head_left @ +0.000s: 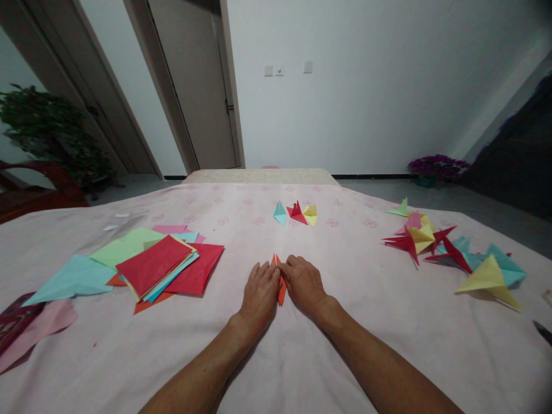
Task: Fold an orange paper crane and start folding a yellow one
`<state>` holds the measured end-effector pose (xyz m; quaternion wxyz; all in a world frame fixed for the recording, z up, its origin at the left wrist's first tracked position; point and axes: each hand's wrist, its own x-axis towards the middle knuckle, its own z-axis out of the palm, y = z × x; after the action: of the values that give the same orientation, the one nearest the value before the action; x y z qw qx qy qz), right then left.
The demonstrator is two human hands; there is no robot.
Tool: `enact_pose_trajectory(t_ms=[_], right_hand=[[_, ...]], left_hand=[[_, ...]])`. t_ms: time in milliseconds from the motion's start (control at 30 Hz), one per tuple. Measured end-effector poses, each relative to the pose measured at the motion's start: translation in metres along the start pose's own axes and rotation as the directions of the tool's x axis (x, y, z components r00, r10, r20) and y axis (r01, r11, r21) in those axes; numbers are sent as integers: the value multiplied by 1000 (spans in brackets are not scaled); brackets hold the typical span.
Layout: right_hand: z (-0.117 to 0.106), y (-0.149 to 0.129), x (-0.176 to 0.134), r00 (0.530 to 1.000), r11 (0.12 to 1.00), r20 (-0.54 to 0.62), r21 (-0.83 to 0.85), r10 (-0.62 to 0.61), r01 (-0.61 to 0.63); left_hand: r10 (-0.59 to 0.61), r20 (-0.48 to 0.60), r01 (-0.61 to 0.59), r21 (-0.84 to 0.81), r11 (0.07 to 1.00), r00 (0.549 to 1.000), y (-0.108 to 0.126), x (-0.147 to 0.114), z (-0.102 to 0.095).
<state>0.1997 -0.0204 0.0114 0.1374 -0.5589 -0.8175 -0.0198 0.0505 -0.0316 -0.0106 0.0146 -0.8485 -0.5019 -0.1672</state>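
A narrow folded piece of orange origami paper [282,292] lies on the cloth in front of me, its split points facing away. My left hand [262,290] rests on its left side, fingers stretched forward and lying fairly flat. From the right, my right hand [304,282] presses on the paper with curled fingers, thumb and forefinger closed at its upper part. Both hands cover much of the paper. Beyond them stand small folded pieces: a light blue one [280,213], a red paper crane [297,213] and a yellow one [310,214].
Stacked coloured paper sheets [155,267] lie on the left, near a dark red packet [19,319] and a pink sheet [52,328]. Several folded paper cranes [489,279] are heaped on the right. A dark pointed object [542,332] sits at the right edge. Pink cloth [194,356] covers the table.
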Motion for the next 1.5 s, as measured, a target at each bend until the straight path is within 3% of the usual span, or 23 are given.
enact_pose_trajectory(t_ms=[300, 633, 800, 1233, 1500], right_hand=[[-6, -6, 4, 996, 990, 91, -140, 13, 0], [2, -10, 5, 983, 974, 142, -209, 119, -88], [1, -5, 8, 978, 978, 113, -132, 174, -159], [2, 6, 4, 990, 987, 39, 83, 138, -141], [6, 11, 5, 986, 965, -18, 212, 165, -158]], left_hand=[[-17, 48, 12, 116, 993, 999, 5, -4, -2], [-23, 83, 11, 141, 990, 996, 3, -4, 0], [-37, 98, 28, 87, 996, 995, 4, -3, -4], [4, 99, 2, -67, 998, 995, 2, -1, -13], [-73, 38, 76, -99, 992, 997, 6, -3, -5]])
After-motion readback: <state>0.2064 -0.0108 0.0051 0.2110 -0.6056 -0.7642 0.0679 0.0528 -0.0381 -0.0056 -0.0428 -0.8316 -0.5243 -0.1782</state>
